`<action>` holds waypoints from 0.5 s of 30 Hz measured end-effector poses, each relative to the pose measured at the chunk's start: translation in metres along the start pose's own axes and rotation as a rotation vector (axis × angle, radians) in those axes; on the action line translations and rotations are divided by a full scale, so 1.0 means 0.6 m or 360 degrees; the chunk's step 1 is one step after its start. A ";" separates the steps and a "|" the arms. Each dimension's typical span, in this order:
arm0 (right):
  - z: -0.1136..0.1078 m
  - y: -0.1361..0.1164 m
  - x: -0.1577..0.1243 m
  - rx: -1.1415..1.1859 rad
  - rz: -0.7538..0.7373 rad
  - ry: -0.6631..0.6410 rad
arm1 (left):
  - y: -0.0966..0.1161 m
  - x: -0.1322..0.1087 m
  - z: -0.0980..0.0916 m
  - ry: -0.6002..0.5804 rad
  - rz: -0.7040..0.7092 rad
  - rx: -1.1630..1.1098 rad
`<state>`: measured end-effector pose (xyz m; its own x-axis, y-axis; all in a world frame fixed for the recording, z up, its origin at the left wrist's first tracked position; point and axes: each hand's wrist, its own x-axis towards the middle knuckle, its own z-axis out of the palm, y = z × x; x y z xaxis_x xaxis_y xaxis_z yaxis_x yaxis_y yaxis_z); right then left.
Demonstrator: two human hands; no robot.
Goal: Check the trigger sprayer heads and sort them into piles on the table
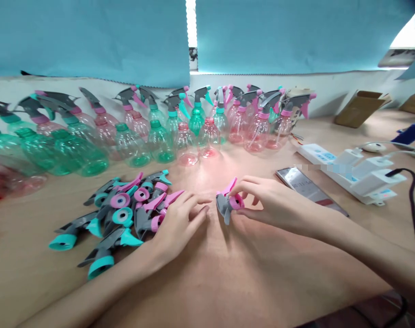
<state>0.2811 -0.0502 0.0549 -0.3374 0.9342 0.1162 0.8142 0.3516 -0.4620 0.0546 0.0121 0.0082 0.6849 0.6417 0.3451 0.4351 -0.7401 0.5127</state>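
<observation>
Between the thumb and fingers of my right hand (262, 200) is a grey and pink spray head (225, 205), held by its pink collar just above the table. My left hand (183, 218) is a little to the left, its fingers curved and apart with nothing between them. Beside its back lies a pile of loose spray heads (121, 216), grey with pink or turquoise collars. Behind the hands stand open pink bottles (187, 146) and open green bottles (161, 143). Farther back, several bottles (258, 132) have spray heads on them.
A phone (311, 191) lies to the right of my right hand, near a white power strip (347, 173) with chargers and cables. At the back right is an open cardboard box (359, 108). Blue curtains (289, 36) hang behind the table (248, 278).
</observation>
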 end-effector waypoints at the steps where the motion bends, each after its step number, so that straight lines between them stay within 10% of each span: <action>1: -0.001 -0.008 0.005 0.0003 -0.0020 -0.0006 | 0.007 -0.005 -0.004 0.0017 -0.0009 -0.0016; 15: 0.008 -0.111 0.063 0.0361 -0.0199 -0.0286 | 0.017 -0.092 -0.025 0.0255 -0.0188 -0.0355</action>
<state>0.2120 -0.0387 0.0860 -0.5228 0.8517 0.0368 0.6416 0.4215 -0.6409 0.0123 -0.0276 0.0061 0.5283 0.7574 0.3837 0.3550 -0.6076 0.7105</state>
